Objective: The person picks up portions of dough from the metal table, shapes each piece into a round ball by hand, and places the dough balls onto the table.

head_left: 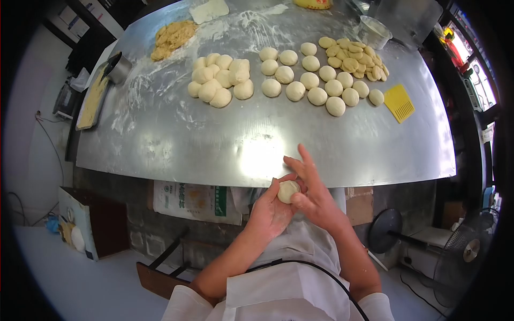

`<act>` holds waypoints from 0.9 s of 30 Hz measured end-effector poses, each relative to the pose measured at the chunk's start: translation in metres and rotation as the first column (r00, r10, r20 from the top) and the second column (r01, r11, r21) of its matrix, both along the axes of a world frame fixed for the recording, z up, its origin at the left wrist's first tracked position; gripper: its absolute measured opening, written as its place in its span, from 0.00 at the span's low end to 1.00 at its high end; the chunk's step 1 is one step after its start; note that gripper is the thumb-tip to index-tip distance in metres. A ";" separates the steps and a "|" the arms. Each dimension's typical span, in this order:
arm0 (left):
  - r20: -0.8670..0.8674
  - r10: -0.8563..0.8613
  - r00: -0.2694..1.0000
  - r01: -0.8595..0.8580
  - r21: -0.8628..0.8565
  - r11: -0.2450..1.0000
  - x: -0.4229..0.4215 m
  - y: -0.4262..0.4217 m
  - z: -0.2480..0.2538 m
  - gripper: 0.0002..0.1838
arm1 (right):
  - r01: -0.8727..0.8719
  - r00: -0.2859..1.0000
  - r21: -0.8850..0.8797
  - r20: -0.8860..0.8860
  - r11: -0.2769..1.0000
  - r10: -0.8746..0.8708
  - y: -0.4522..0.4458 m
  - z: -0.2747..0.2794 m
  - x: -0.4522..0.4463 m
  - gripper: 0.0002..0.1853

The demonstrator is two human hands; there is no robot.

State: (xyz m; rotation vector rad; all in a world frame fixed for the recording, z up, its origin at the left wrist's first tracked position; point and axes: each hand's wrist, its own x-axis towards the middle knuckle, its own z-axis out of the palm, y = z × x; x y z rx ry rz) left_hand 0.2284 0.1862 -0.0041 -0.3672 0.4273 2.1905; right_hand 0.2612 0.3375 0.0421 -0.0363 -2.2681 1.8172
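A small pale dough ball (289, 191) is held just in front of the table's near edge, between my two hands. My left hand (271, 211) cups it from below and the left, its thumb against the side. The thumb of my right hand (316, 200) presses on the dough's right side, while some of its fingers stretch up and apart. On the table, round smooth dough balls (295, 91) sit in loose rows. Left of them is a cluster of dough pieces (208, 90) packed together. Flattened yellowish dough pieces (350, 65) lie heaped at the right.
The metal table (187, 144) carries a yellow scraper (399, 103), a tub of flour (373, 32), a yellowish dough mass (172, 39), a white scraper (209, 10), a metal cup (118, 68) and a tray (93, 101). A fan (470, 250) stands at the lower right.
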 end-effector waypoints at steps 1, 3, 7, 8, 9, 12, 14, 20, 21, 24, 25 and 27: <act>0.038 0.027 0.999 -0.028 0.024 0.999 -0.005 0.000 -0.003 0.29 | 0.058 0.998 -0.094 0.011 0.994 -0.057 0.004 0.005 -0.001 0.28; 0.116 0.047 0.992 -0.056 0.078 0.995 -0.017 -0.002 0.005 0.28 | 0.282 0.959 0.133 -0.067 0.950 -0.275 0.026 0.008 -0.009 0.28; 0.070 0.118 0.991 -0.119 0.003 0.993 -0.072 -0.003 0.018 0.25 | 0.307 0.948 0.496 -0.084 0.812 -0.307 0.074 -0.053 -0.008 0.24; -0.022 0.143 0.989 -0.144 -0.051 0.988 -0.090 -0.001 0.020 0.22 | 0.285 0.954 0.581 -0.096 0.762 -0.283 0.077 -0.064 -0.006 0.22; -0.143 0.169 0.975 -0.183 -0.093 0.979 -0.112 0.003 0.021 0.22 | 0.297 0.952 0.646 -0.140 0.703 -0.274 0.074 -0.065 -0.006 0.20; -0.508 0.184 0.841 -0.343 -0.239 0.908 -0.193 0.023 0.027 0.21 | 0.346 0.933 0.739 -0.207 0.578 -0.294 0.063 -0.058 -0.013 0.13; -0.764 0.095 0.638 -0.533 -0.350 0.770 -0.255 0.044 0.038 0.21 | 0.360 0.926 0.732 -0.205 0.579 -0.316 0.063 -0.060 -0.015 0.13; -0.824 -0.558 -0.100 -0.923 -0.132 0.361 -0.419 0.094 0.014 0.19 | 0.363 0.923 0.730 -0.197 0.579 -0.330 0.063 -0.060 -0.019 0.15; -0.773 -0.633 -0.035 -0.896 -0.256 0.363 -0.437 0.090 0.001 0.19 | 0.365 0.922 0.727 -0.198 0.582 -0.331 0.062 -0.060 -0.019 0.15; -0.711 -0.701 -0.043 -0.925 -0.238 0.298 -0.446 0.066 -0.008 0.19 | 0.359 0.924 0.733 -0.193 0.577 -0.331 0.065 -0.062 -0.019 0.16; -0.709 -0.701 -0.078 -0.946 -0.169 0.276 -0.443 0.054 -0.009 0.19 | 0.365 0.923 0.725 -0.198 0.584 -0.330 0.065 -0.064 -0.019 0.16; -0.602 -0.799 0.022 -0.888 -0.379 0.261 -0.429 0.037 -0.001 0.23 | 0.375 0.918 0.721 -0.202 0.583 -0.341 0.065 -0.061 -0.019 0.15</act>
